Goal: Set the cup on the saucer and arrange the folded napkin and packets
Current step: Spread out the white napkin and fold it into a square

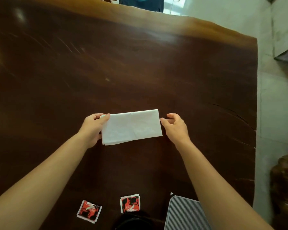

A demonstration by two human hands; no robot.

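The left hand is pinching the napkin, the right hand is hovering loosely open, risking the folds slipping apart.

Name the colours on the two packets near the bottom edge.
Red and black with white borders, on both packets, seen in the head view.

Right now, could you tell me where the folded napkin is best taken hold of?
Probably its two short ends, from either side: the folded napkin lies flat, long side across. The left hand already pinches the left end; the right hand is open beside the right end.
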